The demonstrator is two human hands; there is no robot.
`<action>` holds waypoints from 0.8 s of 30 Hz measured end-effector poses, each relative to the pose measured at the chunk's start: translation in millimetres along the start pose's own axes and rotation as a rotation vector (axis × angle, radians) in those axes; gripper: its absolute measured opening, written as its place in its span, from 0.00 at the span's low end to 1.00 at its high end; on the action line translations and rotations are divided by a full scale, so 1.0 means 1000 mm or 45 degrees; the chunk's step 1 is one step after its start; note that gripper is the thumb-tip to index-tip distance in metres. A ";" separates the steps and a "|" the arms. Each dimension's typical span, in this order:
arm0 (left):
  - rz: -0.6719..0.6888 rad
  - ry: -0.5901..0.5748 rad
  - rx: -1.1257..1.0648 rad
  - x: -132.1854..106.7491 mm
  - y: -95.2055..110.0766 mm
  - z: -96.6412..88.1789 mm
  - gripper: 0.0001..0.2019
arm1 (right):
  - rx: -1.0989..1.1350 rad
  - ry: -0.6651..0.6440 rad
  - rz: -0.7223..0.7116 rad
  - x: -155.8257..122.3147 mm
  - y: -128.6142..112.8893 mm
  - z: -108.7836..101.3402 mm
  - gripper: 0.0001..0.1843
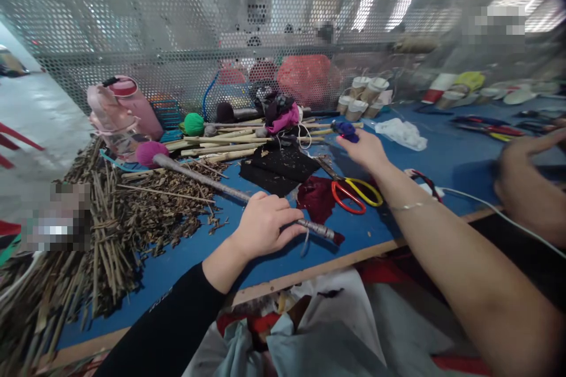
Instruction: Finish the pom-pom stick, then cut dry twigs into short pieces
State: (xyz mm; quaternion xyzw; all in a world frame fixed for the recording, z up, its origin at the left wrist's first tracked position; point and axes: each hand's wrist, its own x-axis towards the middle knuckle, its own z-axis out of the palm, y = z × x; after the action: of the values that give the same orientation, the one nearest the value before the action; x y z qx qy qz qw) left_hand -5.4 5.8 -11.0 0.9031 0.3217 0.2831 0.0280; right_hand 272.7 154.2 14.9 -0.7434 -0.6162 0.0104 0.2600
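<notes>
My left hand is closed round a long grey wrapped stick that lies slantwise over the blue table. A pink ball forms its far left end; the right end is dark red. My right hand reaches farther back, with its fingers closed at a dark blue bundle, perhaps thread or cloth. Between my hands lie scissors with one red and one yellow handle, a dark red cloth and a black cloth.
Dry stalks and brown plant scraps cover the left side. Bare sticks, a green ball and a pink bottle stand before a perforated metal screen. Another person's arm is at right, near a white cable.
</notes>
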 end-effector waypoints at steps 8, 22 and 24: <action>0.015 -0.029 0.007 -0.001 -0.001 0.001 0.17 | 0.569 -0.317 -0.302 -0.093 0.024 -0.066 0.19; -0.008 -0.059 0.007 0.000 0.000 0.001 0.16 | 0.133 0.275 -0.170 -0.107 0.026 -0.034 0.23; -0.011 -0.060 0.009 0.000 0.001 0.000 0.16 | 0.077 0.249 -0.277 -0.103 0.026 -0.024 0.23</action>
State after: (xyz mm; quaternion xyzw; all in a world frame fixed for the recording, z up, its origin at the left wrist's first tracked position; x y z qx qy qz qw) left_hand -5.1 5.1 -10.8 0.9082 0.3257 0.2606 0.0335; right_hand 279.7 47.8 -5.5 -0.6615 -0.6641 -0.0717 0.3408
